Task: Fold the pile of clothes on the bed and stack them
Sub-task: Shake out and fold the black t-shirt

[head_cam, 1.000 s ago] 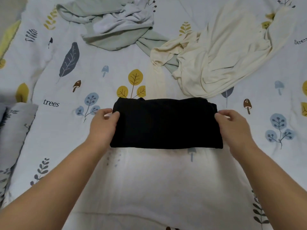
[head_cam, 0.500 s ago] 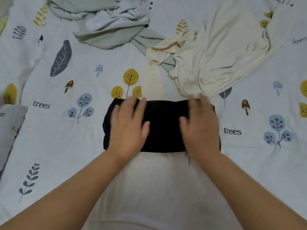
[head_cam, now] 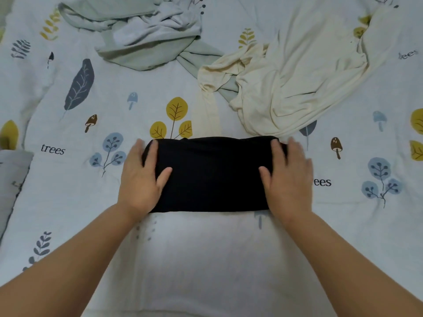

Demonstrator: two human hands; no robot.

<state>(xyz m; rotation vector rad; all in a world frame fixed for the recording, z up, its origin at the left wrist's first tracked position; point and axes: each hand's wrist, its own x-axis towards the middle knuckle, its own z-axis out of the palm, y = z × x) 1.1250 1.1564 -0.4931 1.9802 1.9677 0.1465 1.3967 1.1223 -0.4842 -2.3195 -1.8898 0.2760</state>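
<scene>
so, from the head camera, a black garment (head_cam: 210, 175) lay folded into a compact rectangle on the printed bedsheet (head_cam: 68, 179), near the middle of the view. the left hand (head_cam: 142, 177) pressed flat on its left end, fingers straight and spread, partly on the cloth and partly over the edge onto the sheet, and gripped nothing. the right hand (head_cam: 288, 179) mirrored it on the right end, also flat with fingers straight, holding nothing. beyond the folded piece, a cream garment (head_cam: 297, 76) sprawled unfolded, its lower hem just beside the far right corner of the black one, and one long sleeve trailed down near the far edge. a pale green garment (head_cam: 142, 33) lay crumpled further back to the left, with a strip of it passing under the cream one. a grey pillow edge (head_cam: 11, 186) showed at the far left. by my judgement one piece was folded and at least two were still loose, so the task was early. the risk from that point seemed to lie in lifting the black bundle: with flat palms only, the soft layers could slip open or sag at the middle if picked up by the ends alone. sliding it away could also drag the cream hem along, since the two sat so close. the tangle of cream over green might pull both at once when one was taken.
</scene>
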